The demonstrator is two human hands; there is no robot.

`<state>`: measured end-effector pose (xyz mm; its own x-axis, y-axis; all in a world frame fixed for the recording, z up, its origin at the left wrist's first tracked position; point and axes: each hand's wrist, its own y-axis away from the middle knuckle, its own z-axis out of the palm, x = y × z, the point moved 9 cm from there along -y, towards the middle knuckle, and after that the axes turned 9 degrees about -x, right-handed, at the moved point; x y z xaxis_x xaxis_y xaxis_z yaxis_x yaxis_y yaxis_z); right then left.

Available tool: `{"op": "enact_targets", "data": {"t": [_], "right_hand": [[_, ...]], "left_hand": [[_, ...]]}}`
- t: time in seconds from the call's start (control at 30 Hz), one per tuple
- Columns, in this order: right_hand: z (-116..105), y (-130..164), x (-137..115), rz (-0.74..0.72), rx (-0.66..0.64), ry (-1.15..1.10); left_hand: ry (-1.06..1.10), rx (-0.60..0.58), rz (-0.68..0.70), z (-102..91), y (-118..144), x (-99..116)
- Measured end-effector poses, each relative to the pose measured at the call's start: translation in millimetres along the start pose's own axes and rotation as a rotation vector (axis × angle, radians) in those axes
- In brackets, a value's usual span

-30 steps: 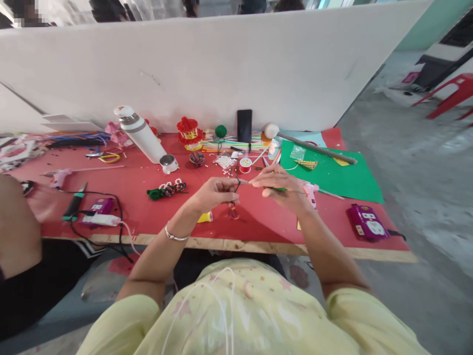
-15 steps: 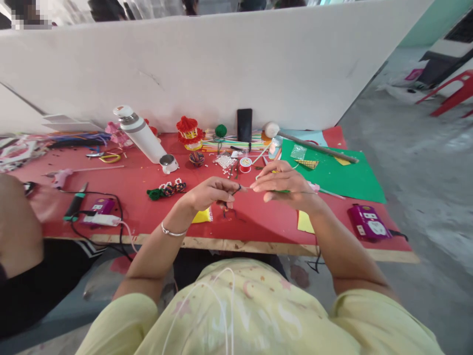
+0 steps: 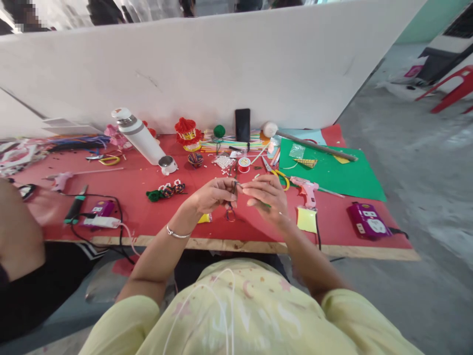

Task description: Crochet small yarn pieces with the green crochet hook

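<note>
My left hand [image 3: 218, 195] pinches a dark multicoloured yarn [image 3: 231, 214], whose loose end dangles below the fingers. Close beside it, my right hand [image 3: 266, 195] is closed around a thin crochet hook [image 3: 265, 204]; only a bit of its green grip shows and its tip meets the yarn at the left fingertips. The small piece of work between the fingers is mostly hidden. Behind the hands lie white beads [image 3: 224, 161], a red thread spool [image 3: 244, 164] and a multicoloured yarn ball [image 3: 195, 159]. Yellow-handled scissors [image 3: 284, 180] lie just past my right hand.
A pink glue gun [image 3: 306, 190] and purple power box [image 3: 365, 219] are at right, a green sheet [image 3: 332, 177] behind. At left stand a white flask [image 3: 142, 140] and its steel cup [image 3: 168, 164], near a beaded crocheted piece [image 3: 166, 191]. A person sits at far left.
My right hand has moved left, close to my left hand, bringing the hook to the yarn. The scissors and glue gun it covered now show.
</note>
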<state>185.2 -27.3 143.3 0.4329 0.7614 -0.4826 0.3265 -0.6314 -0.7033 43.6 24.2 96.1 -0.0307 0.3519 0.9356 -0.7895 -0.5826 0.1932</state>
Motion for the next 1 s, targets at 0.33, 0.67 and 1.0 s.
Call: {"op": "enact_targets", "data": {"t": [0.33, 0.67, 1.0], "right_hand": [[-1.9, 4.2, -5.8, -0.041, 0.083, 0.113], [-11.6, -8.7, -1.8, -0.058, -0.168, -0.238], [-25.1, -19.1, -2.3, -0.090, -0.258, -0.190]], "left_hand": [[-0.053, 0.111, 0.066, -14.8, 0.2, 1.2], [-0.030, 0.024, -0.033, -13.1, 4.3, 0.1], [-0.131, -0.012, -0.061, -13.7, 6.6, 6.6]]}}
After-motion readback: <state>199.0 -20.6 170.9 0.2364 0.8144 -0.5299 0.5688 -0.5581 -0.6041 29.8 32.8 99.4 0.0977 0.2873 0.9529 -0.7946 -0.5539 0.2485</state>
